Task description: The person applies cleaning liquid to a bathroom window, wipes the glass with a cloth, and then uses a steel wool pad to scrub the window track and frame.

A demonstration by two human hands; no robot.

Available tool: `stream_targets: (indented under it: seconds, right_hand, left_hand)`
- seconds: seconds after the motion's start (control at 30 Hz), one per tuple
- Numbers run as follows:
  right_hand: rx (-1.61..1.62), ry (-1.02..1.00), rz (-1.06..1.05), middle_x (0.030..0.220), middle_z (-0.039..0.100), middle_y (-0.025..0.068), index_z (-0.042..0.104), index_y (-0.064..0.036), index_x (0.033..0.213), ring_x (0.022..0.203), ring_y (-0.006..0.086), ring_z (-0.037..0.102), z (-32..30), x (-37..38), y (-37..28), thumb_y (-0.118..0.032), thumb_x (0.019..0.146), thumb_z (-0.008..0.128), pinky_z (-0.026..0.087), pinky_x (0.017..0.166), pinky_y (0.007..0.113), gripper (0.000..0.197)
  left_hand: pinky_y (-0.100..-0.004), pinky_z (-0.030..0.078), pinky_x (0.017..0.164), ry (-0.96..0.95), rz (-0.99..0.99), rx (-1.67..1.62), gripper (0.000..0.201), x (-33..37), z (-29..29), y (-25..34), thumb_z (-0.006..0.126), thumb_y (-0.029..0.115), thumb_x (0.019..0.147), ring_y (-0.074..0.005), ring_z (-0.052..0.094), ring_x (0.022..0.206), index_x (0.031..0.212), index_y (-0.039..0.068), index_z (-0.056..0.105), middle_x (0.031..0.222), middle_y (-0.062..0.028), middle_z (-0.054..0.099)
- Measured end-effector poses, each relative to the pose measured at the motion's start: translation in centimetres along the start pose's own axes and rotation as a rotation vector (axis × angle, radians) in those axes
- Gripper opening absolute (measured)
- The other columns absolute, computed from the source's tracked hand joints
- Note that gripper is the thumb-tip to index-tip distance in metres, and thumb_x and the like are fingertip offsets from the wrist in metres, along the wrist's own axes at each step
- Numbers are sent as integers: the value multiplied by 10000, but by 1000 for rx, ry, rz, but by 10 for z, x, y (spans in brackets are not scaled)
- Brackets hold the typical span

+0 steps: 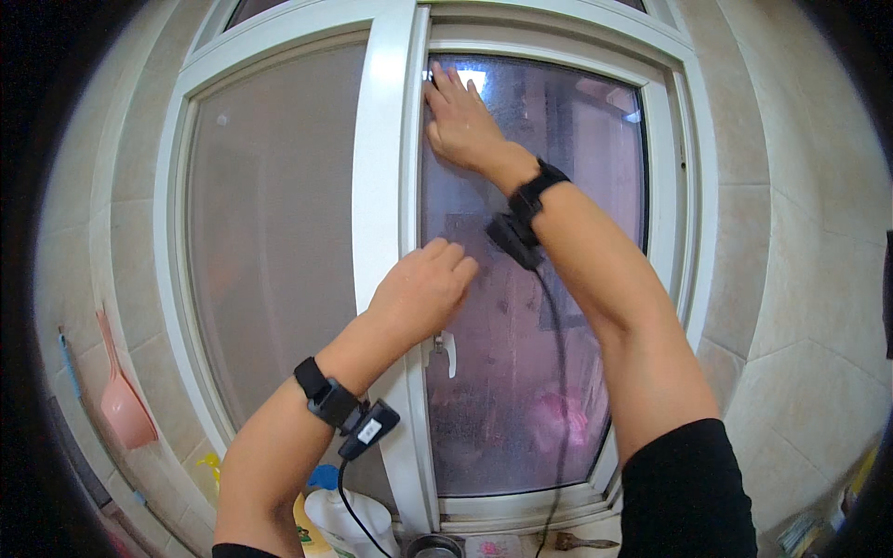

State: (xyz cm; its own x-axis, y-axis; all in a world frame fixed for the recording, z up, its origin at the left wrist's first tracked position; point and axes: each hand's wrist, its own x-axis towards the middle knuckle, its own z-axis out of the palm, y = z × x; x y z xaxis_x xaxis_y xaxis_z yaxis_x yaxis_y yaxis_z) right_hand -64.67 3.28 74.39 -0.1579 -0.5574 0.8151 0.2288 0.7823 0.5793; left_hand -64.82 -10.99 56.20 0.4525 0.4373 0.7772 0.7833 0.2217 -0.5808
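In front of me is a white-framed sliding window, with a glass pane (521, 372) on the right and a mesh screen (279, 205) on the left. My right hand (462, 121) is raised to the pane's upper left corner, its fingers stretched out against the glass. Lower down, my left hand (423, 288) is at the white middle frame (382, 186) with its fingers curled. Whatever it may hold is hidden behind the knuckles. Just below it sits the white window handle (449, 354). Each wrist wears a black strap with a small cabled device.
On the sill stand a white bottle with a blue cap (349, 521), a round metal container (434, 546) and a wooden-handled brush (581, 540). A pink scoop (127, 409) hangs on the left tiled wall. Something bright pink (563, 418) shows through the glass. Cables trail from both wrists.
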Motion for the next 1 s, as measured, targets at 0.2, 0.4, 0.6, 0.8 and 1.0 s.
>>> stream_targets:
  seconds: [0.2, 0.4, 0.6, 0.8, 1.0]
  right_hand:
    - [-70, -108, 218, 1394, 326, 259, 432, 19, 1290, 1284, 382, 332, -51, -4, 79, -171, 757, 457, 268, 1058, 482, 567]
    - [13, -147, 19, 1447, 243, 255, 337, -17, 1374, 1363, 359, 203, -21, 18, 13, -131, 793, 425, 169, 1114, 444, 599]
    - [-186, -13, 210, 1398, 327, 255, 454, -8, 1284, 1299, 372, 315, -61, -31, 91, -223, 837, 494, 266, 1054, 478, 497]
    - [172, -68, -73, 1427, 313, 215, 415, -26, 1326, 1323, 367, 293, -23, -99, -45, -220, 841, 504, 216, 1097, 458, 531]
    - [-357, 15, 277, 1425, 329, 192, 438, -45, 1318, 1328, 354, 284, -77, -111, 117, -226, 854, 492, 202, 1102, 453, 501]
  left_hand:
    - [-341, 462, 642, -48, 52, -50, 142, -3, -8, 1, 641, 92, 691, -240, 514, 722, 740, 60, 511, 742, -79, 491]
    - [-341, 458, 633, 12, 18, -33, 131, -3, -5, 4, 641, 87, 690, -236, 513, 711, 722, 64, 516, 731, -78, 493]
    - [-342, 456, 633, -10, 9, -74, 139, -5, -9, 6, 646, 79, 684, -239, 519, 720, 739, 50, 522, 729, -85, 499]
    - [-335, 437, 621, 373, -102, -233, 68, -17, -25, 6, 610, 37, 711, -250, 517, 677, 775, 49, 590, 732, -78, 556]
    - [-259, 407, 610, 498, -509, -399, 25, -55, -36, 26, 571, 20, 770, -174, 489, 659, 780, 31, 590, 734, -58, 545]
